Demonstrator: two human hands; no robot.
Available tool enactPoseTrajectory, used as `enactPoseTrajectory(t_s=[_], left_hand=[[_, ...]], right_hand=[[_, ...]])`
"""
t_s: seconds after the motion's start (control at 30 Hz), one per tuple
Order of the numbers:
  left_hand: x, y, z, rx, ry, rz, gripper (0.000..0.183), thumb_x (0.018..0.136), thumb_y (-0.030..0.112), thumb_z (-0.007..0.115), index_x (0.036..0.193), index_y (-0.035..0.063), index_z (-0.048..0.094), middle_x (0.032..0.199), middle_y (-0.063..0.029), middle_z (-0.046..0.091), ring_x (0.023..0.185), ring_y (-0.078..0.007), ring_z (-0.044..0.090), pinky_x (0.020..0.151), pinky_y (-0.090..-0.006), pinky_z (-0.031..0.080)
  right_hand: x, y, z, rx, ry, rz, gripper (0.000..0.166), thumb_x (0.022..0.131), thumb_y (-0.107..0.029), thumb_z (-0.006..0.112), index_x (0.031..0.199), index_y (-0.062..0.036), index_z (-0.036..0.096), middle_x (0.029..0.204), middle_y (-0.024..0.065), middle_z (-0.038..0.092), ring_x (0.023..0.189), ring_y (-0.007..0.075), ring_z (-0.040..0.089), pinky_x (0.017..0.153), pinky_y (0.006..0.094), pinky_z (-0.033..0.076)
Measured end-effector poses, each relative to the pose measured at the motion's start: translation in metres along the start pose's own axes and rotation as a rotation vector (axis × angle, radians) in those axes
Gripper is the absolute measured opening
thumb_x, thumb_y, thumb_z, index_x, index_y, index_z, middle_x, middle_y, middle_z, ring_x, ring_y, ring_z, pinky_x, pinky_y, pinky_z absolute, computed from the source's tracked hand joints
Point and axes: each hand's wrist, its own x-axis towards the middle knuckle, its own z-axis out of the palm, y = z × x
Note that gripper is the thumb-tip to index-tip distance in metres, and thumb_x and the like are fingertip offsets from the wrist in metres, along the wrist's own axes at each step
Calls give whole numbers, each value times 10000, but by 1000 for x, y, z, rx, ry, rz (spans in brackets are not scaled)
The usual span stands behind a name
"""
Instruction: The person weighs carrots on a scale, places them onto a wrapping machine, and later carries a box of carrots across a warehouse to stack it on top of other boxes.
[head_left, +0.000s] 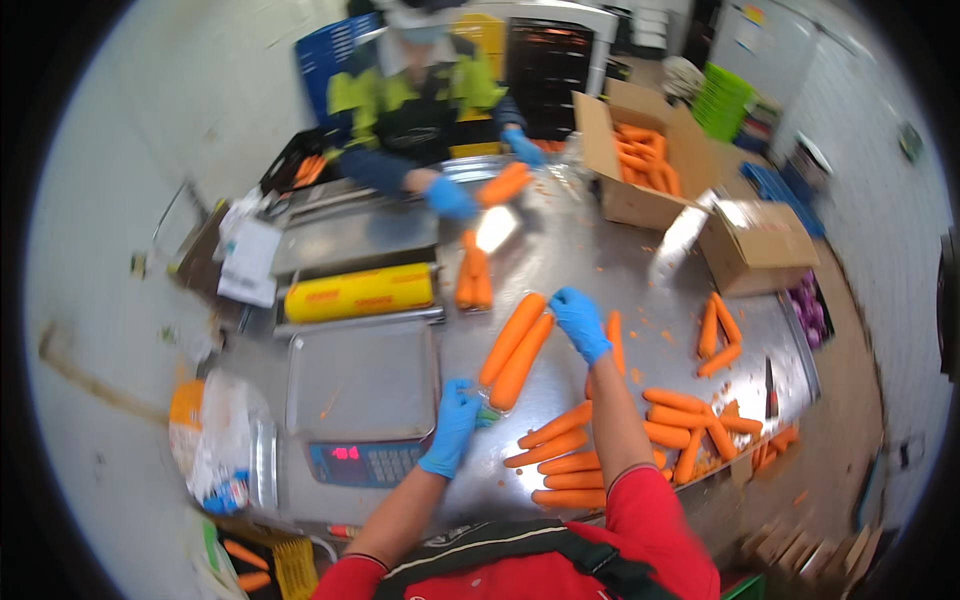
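Observation:
Between my hands lies a pair of large carrots (517, 352), slanting over the steel table, with clear plastic (501, 411) at their lower end. My left hand (452, 431), in a blue glove, pinches this plastic beside the scale; something green shows by its fingers. My right hand (581, 322), also gloved in blue, has curled fingers close to the upper tips of the pair. Whether it grips a clear film there is too small to tell. Loose carrots (570, 461) lie in a row below my right forearm, which partly covers them.
A digital scale (360, 382) stands left, below a yellow film roll (360, 292). Across the table, a co-worker in blue gloves handles carrots (504, 185). A carton (649, 199) of carrots and a closed box (765, 244) stand right. A knife (771, 390) lies near the right edge.

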Motion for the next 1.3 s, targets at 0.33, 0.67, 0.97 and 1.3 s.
enactPoseTrajectory(t_s=[0.33,0.67,0.97,1.3], left_hand=[[127,-124,33,-212,126,-302,119,828,-20,435,750,45,497,746,-101,534,612,-229,580,641,-423,592],[248,-79,97,-354,232,-318,260,919,133,516,1141,0,490,1104,-143,577,996,-326,603,856,-463,515],[43,79,-36,159,213,133,191,928,170,575,1068,47,617,1004,-41,648,818,-147,637,723,-272,500],[-170,-2,-457,1343,868,-6,245,798,174,629,955,-12,658,937,-157,660,777,-248,628,711,-336,487]], right_hand=[[-18,129,13,163,5,-73,481,876,-237,523,1306,-23,487,1179,242,550,1084,379,548,965,423,434],[-18,279,-288,-681,604,546,955,649,-670,657,1410,-162,384,1301,165,510,1148,362,512,904,551,410],[-50,350,-255,-679,202,413,857,706,-418,698,1430,-118,349,967,266,634,861,421,624,747,480,511],[-114,283,-186,-741,167,360,704,677,-257,672,1333,-100,473,1177,256,525,1017,430,544,876,470,461]])
